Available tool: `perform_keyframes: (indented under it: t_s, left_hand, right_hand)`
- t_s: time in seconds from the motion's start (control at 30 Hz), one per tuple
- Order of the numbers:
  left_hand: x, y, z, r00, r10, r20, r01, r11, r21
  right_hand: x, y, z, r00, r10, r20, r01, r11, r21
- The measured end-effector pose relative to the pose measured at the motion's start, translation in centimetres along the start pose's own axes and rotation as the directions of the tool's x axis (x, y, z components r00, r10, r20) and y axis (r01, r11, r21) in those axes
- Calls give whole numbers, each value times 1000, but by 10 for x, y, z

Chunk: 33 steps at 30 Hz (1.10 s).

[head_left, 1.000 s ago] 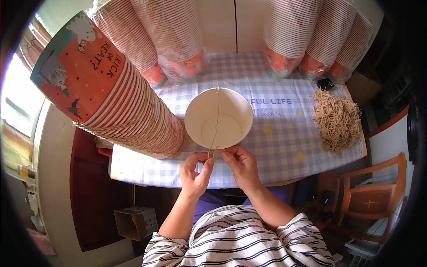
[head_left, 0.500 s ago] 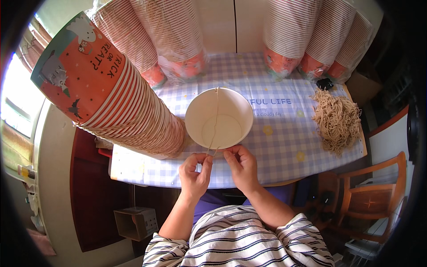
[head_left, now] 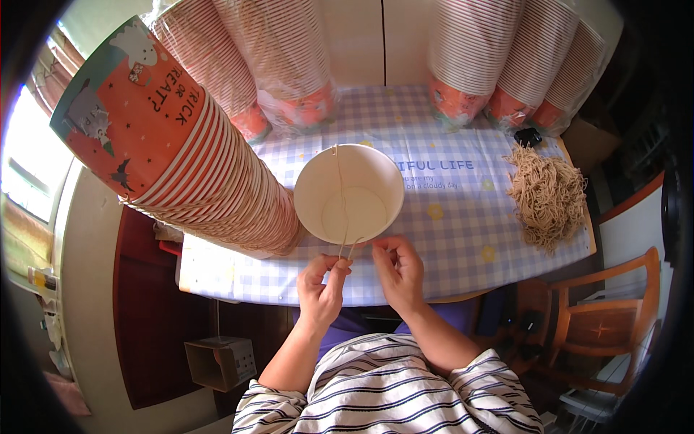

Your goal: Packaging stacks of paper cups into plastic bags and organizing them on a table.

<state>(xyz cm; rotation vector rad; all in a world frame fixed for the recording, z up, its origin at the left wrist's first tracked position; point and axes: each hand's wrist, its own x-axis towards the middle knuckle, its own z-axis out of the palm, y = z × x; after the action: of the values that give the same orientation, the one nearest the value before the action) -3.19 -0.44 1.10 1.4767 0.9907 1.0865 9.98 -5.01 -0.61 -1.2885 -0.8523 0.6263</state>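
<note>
A white-lined paper bucket [head_left: 374, 168] stands on the table in front of me, its mouth tilted toward me. One beige string [head_left: 342, 173] passes over its far rim, runs down across the mouth and comes out over the near rim. My left hand [head_left: 322, 288] pinches that string between thumb and fingers just below the near rim, and a short bent end rises beside them. Close to the near right rim, my right hand [head_left: 402, 278] is closed with thumb and fingers together; what they grip, if anything, is hidden.
A tall leaning stack of orange printed buckets [head_left: 210, 152] is at the left. Plastic-wrapped stacks stand at the back left [head_left: 278, 58] and back right [head_left: 473, 50]. A heap of beige strings [head_left: 547, 195] lies at the right of the checked tablecloth [head_left: 455, 246], near a small black object [head_left: 528, 137].
The bucket has shifted slightly left. My right hand has moved a little right, away from the string, while my left hand keeps its pinch on it.
</note>
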Motion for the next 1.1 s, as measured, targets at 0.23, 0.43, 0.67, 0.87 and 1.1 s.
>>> perform_keyframes:
  t_s: [0.23, 0.43, 0.67, 0.87, 1.1]
  left_hand:
    - [-6, 3, 3, 994, 113, 1, -112, 992, 54]
    - [-3, 17, -1, 913, 407, 25, -386, 845, 370]
    - [4, 30, -7, 763, 629, 148, -606, 615, 505]
    - [9, 31, -9, 715, 666, 212, -654, 530, 540]
    - [10, 31, -6, 676, 726, 125, -669, 535, 515]
  right_hand:
    - [5, -22, -11, 828, -516, 218, 559, 781, -278]
    - [21, -36, -11, 625, -619, 475, 779, 535, -328]
    - [36, -46, -14, 562, -609, 559, 809, 546, -218]
    - [41, -49, -18, 540, -563, 625, 812, 543, -214]
    - [33, -46, -15, 525, -621, 582, 847, 451, -283]
